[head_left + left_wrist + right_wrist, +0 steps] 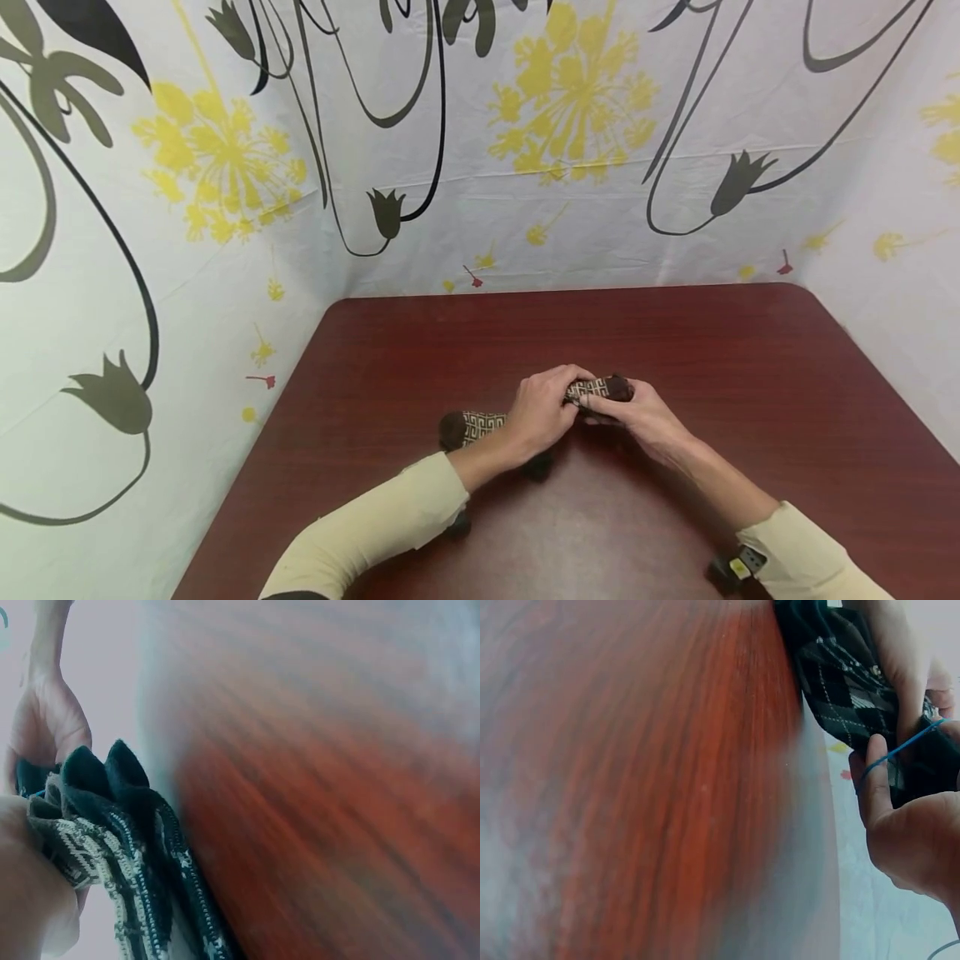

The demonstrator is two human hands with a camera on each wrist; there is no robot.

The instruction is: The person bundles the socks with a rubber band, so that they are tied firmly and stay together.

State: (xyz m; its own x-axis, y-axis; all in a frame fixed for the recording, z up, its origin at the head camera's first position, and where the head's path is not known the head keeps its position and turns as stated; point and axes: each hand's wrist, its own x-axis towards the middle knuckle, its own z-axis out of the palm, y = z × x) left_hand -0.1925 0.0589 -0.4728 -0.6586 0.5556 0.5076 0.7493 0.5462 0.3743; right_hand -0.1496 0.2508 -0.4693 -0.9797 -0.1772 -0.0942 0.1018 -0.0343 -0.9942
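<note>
Dark brown socks with a pale Greek-key pattern are bunched together between the two hands over the table's middle. My left hand grips the bundle from the left. Below and left of it, a patterned sock end sticks out past the wrist. My right hand holds the bundle's right end, thumb along the near side. In the right wrist view a thin blue elastic band is stretched across the right hand's fingers beside dark plaid sock fabric. Folded dark sock edges fan out in the left wrist view.
A reddish-brown wooden table with rounded far corners lies under the hands. Pale cloth walls with flower prints stand behind it and at both sides. A small dark device is strapped at the right sleeve's cuff.
</note>
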